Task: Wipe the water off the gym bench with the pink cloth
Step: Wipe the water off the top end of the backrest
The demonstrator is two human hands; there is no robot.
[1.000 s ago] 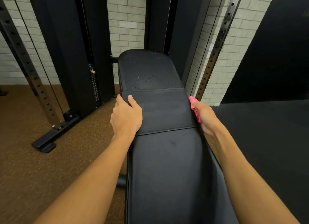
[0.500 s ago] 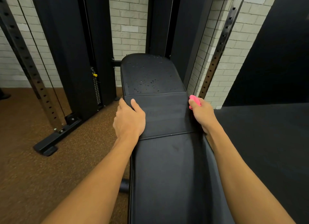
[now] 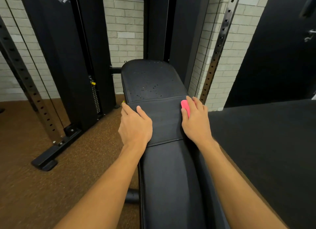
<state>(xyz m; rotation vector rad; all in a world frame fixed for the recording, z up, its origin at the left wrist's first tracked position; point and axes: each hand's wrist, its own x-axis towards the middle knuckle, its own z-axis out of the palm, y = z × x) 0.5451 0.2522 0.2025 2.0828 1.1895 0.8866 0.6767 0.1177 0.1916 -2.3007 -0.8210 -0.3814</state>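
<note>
A long black gym bench (image 3: 171,177) runs away from me down the middle of the view. Water droplets (image 3: 150,89) speckle its far pad. My left hand (image 3: 135,126) rests on the bench's left edge, thumb on top and fingers over the side, at the middle band. My right hand (image 3: 196,121) sits on the right edge of the same band and grips the bunched pink cloth (image 3: 185,107) between thumb and fingers. Most of the cloth is hidden under the hand. Both hands lie just short of the wet pad.
Black cable-machine columns (image 3: 68,58) and a weight stack (image 3: 95,99) stand at the left, with a perforated steel upright (image 3: 218,46) at the right. A white brick wall (image 3: 126,32) lies behind the bench. Brown floor (image 3: 34,186) is to the left, black matting (image 3: 265,152) to the right.
My right hand has moved with the pink cloth from beside the bench's right edge up onto the band. The left hand has stayed in place. The view has shifted forward.
</note>
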